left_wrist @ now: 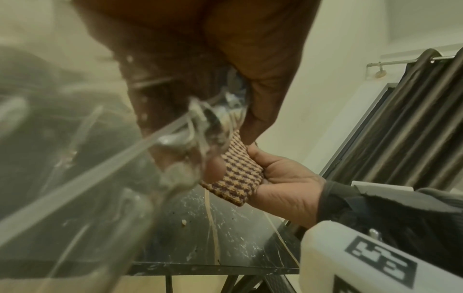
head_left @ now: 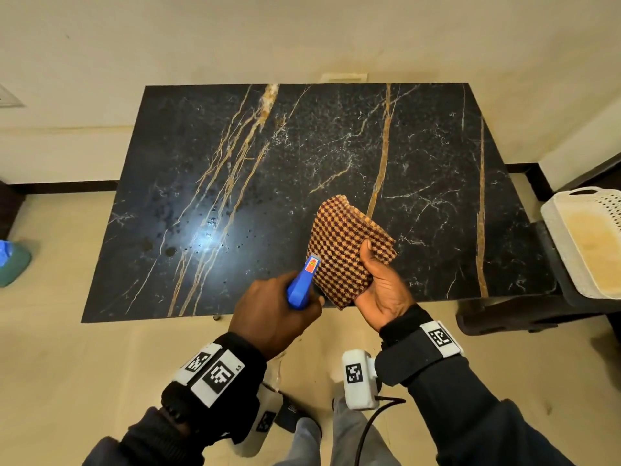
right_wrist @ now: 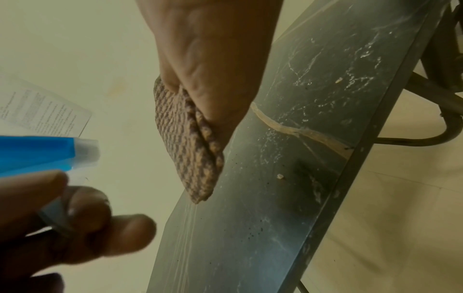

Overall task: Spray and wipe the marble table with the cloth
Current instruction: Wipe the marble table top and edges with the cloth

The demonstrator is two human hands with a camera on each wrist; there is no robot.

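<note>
1. The left hand is wrapping its grip around the blue head of the spray bottle, fingers curled on the trigger, with the nozzle pointing at the cloth and over the near edge of the bench.
2. The right hand is pinching the folded checked cloth, thumb on top and fingers underneath, holding it up above the near right part of the marble bench and not touching the stone.
3. Droplets are sitting on the near left of the bench around a bright glare; the far and right parts are looking dry, so wiping is likely only beginning.
4. A white basket is standing just beside the bench's right end.
5. Risks, as I judge them: with the nozzle this close, spray may be soaking the cloth or the right hand instead of the marble; a loose pinch may let the folds drop open mid-wipe; mist may be drifting past the near edge onto the floor.
</note>
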